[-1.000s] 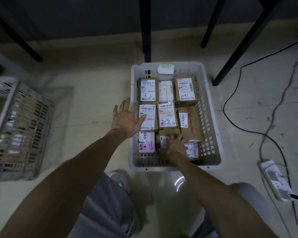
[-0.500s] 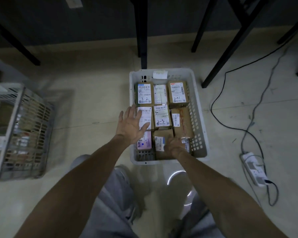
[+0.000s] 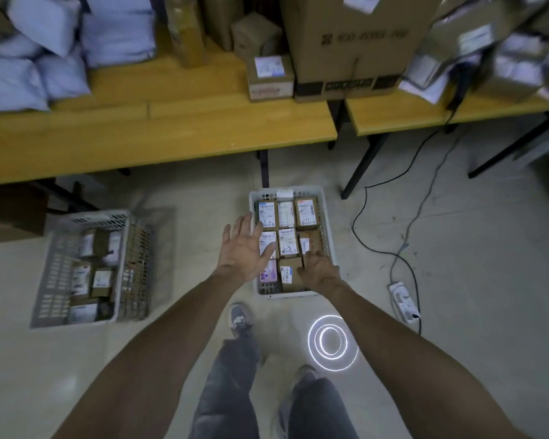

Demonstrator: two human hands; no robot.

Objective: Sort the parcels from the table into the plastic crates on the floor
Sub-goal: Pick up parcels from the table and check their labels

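A white plastic crate (image 3: pixel 327 217) stands on the floor in front of my feet, packed with several small labelled cardboard parcels (image 3: pixel 287 242). My left hand (image 3: pixel 244 248) hovers over the crate's left rim, fingers spread, holding nothing. My right hand (image 3: pixel 319 270) is over the crate's near right corner, fingers stretched down towards the brown parcels, with nothing visible in it; the parcel under it is hidden. A second, grey crate (image 3: pixel 61 267) with parcels sits on the floor to the left. More parcels lie on the yellow table (image 3: pixel 171 134) beyond.
On the table are blue-grey poly bags (image 3: pixel 61 58), a small box (image 3: pixel 268 77), a large carton (image 3: pixel 352 42) and silvery bags (image 3: pixel 488 52). A black table leg (image 3: pixel 264 167) stands just behind the white crate. A power strip (image 3: pixel 403 299) and cable lie on the floor to the right.
The view has risen and pulled back, bringing the table top and its parcels into sight. Both hands stay over the white crate, now seen from higher up.
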